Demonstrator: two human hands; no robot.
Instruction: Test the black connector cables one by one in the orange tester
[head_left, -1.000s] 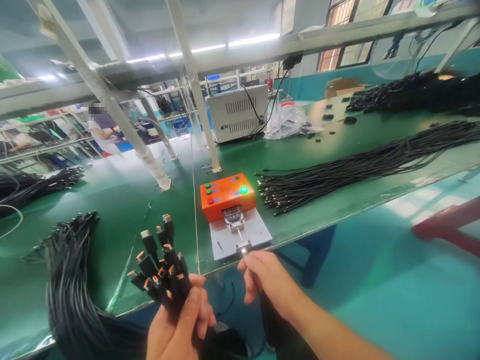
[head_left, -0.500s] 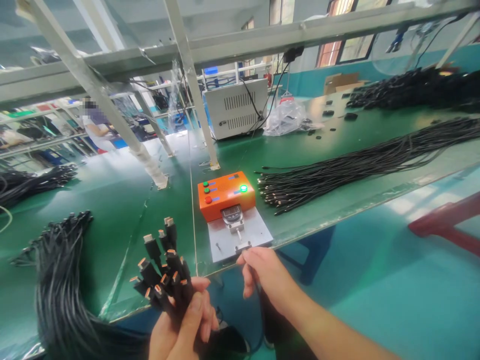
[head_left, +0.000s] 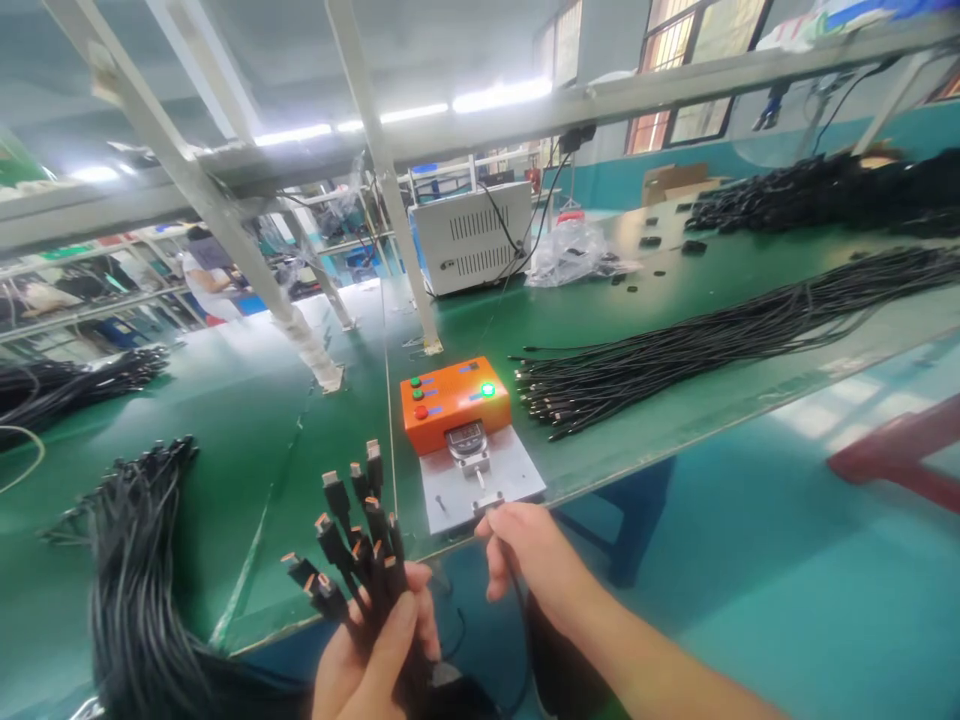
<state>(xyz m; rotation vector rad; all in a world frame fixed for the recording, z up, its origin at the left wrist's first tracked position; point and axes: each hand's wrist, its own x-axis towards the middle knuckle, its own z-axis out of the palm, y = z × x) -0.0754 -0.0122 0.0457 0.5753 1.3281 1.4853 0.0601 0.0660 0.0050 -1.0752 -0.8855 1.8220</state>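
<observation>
My left hand (head_left: 390, 640) is wrapped round a bunch of black cables (head_left: 360, 540), whose plugs with orange tips fan out above the fingers. My right hand (head_left: 525, 545) pinches the end of one black cable (head_left: 522, 620) at the small metal fixture (head_left: 487, 502) on the front of a silver plate (head_left: 442, 490). The cable hangs down below the hand; its plug is hidden. Behind the fixture, a small round gauge (head_left: 466, 438) sits against an orange box (head_left: 454, 400) with green and red buttons and a lit green light.
Black cable bundles lie on the green table (head_left: 337, 430) at left (head_left: 135, 570) and right (head_left: 660, 360). Slanted white posts (head_left: 390, 190) rise behind the orange box. Farther back are a grey-white machine (head_left: 472, 240), a clear plastic bag (head_left: 566, 255) and a person (head_left: 210, 280).
The view has tilted up slightly, so the table and box appear lower. My left hand with its bunch appears a little farther right. My right hand stays at the fixture.
</observation>
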